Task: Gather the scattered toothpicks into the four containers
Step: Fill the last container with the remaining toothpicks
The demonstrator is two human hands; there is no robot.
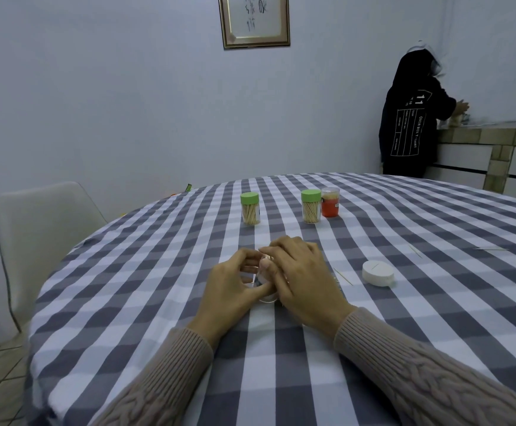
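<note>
Head view leaves much of the small clear plastic container (261, 282) hidden: both hands close over it at the near middle of the round table with the grey-and-white checked cloth (158, 287), and only its glinting wall and base rim show between the fingers. The left hand (235, 287) curls round its left side, thumb across the front. The right hand (302, 278) covers its top and right side, fingertips bent over the mouth, where a few toothpick ends (267, 257) peek out; whether they are pinched I cannot tell. Loose wooden toothpicks (342, 275) lie just right of that hand, near a white round lid (377, 273). Farther back stand two green-capped toothpick jars (250, 208) and a red-labelled jar (330, 202).
</note>
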